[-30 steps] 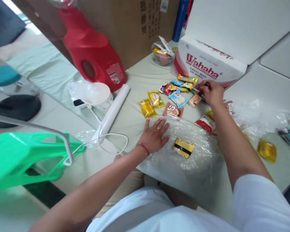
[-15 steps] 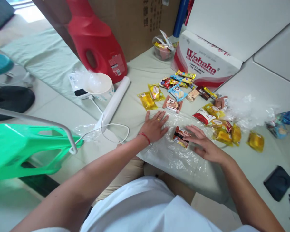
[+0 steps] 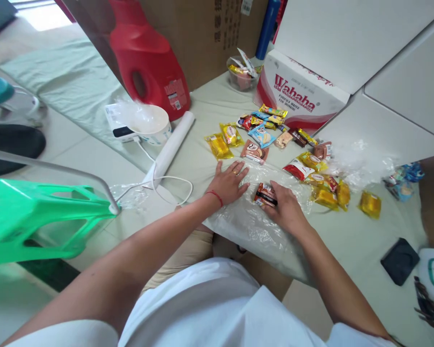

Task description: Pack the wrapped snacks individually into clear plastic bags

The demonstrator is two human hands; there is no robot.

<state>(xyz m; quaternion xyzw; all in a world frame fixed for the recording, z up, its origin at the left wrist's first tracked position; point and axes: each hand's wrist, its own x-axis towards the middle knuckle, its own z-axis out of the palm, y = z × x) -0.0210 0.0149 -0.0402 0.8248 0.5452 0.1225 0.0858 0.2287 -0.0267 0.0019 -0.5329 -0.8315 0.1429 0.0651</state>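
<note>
My left hand (image 3: 227, 184) lies flat with spread fingers on the upper left part of a clear plastic bag (image 3: 238, 229), which is spread over the table's near edge. On the bag rests a brown-and-red wrapped snack (image 3: 264, 194). My right hand (image 3: 286, 208) closes round the snack's right side, thumb near me and fingers on the far side. Just beyond the bag is a brown packaged biscuit (image 3: 255, 151). Two yellow-wrapped cakes (image 3: 219, 146) lie beyond my left hand.
Several mixed snacks (image 3: 263, 136) lie before a Wahaha carton (image 3: 300, 96). More yellow packs (image 3: 325, 198) and crumpled clear plastic (image 3: 361, 164) sit to the right. Leftward are a white roll (image 3: 175, 144), a paper tub (image 3: 155, 125), a cable and a red jug (image 3: 155, 72). A black square object (image 3: 400, 261) lies right.
My right hand has moved left and closed on the brown wrapped snack, which has turned slightly. My left hand stays flat on the bag. The view has shifted a little.
</note>
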